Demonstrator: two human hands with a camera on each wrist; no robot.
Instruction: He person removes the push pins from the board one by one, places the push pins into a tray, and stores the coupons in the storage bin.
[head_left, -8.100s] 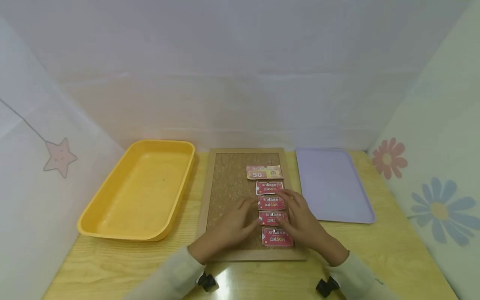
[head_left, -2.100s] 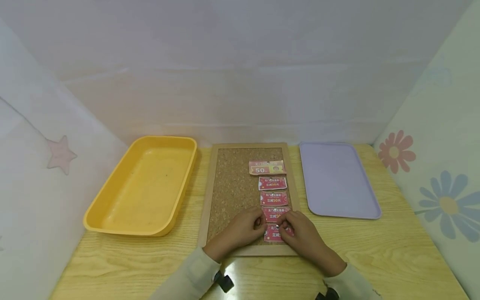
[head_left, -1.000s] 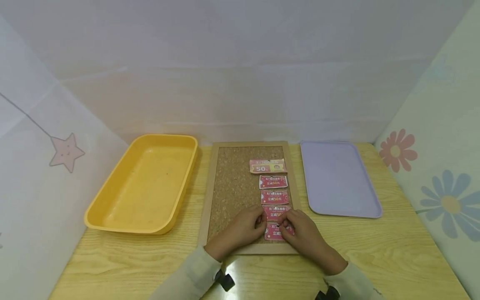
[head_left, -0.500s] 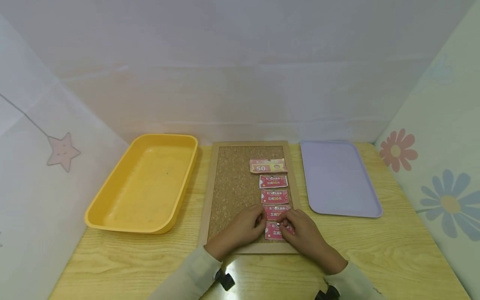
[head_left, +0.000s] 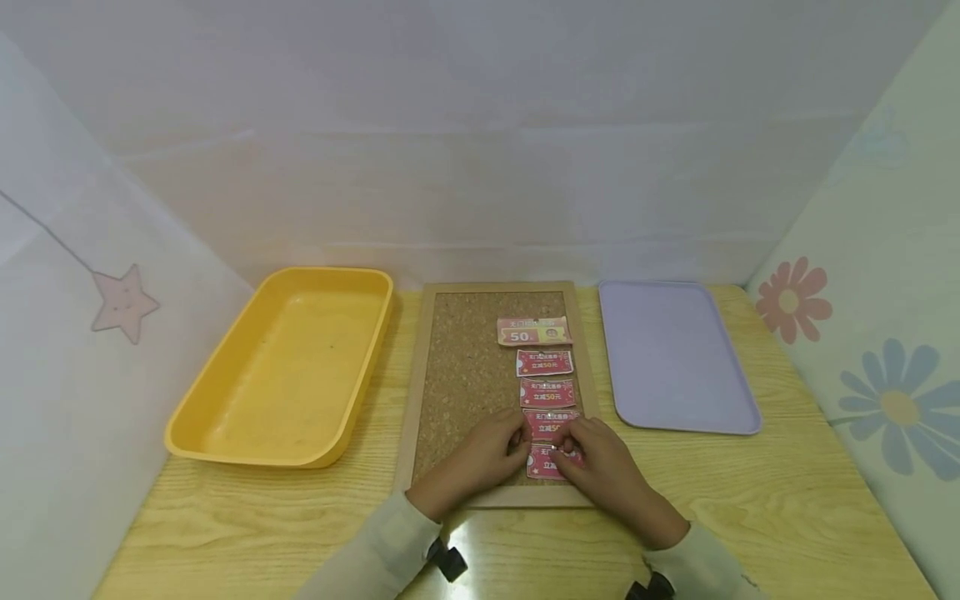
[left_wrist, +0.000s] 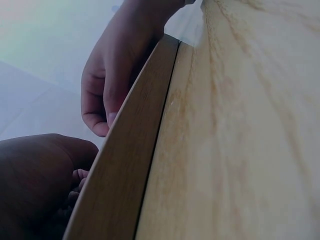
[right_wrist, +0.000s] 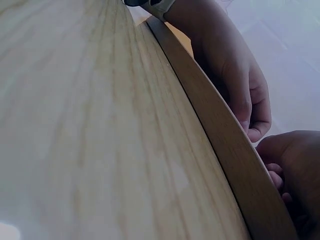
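On the cork board [head_left: 461,358], red paper coupons hang in a column, pinned at their tops. My right hand [head_left: 603,458] pinches a small shiny push pin [head_left: 554,447] at the top of the lowest coupon [head_left: 545,468], partly covering that coupon. Beside the column's left edge rests my left hand [head_left: 487,454], its fingers curled, with no object visible in them. In the left wrist view, the right hand [left_wrist: 117,70] bends down behind the wooden frame [left_wrist: 125,150]. The right wrist view has the left hand [right_wrist: 232,70] behind the frame, thumb and index close together.
A deep yellow tray [head_left: 360,392] stands left of the board, and a flat lilac tray [head_left: 675,358] lies to its right. A pink and yellow coupon [head_left: 534,332] tops the column. White cloth walls [head_left: 480,183] enclose the wooden table [head_left: 750,500].
Eight seconds ago my hands were spread looser around the column; since then both have drawn in at the lowest coupon. Over the last two seconds they hardly move, and the pinched pin looks more tilted.
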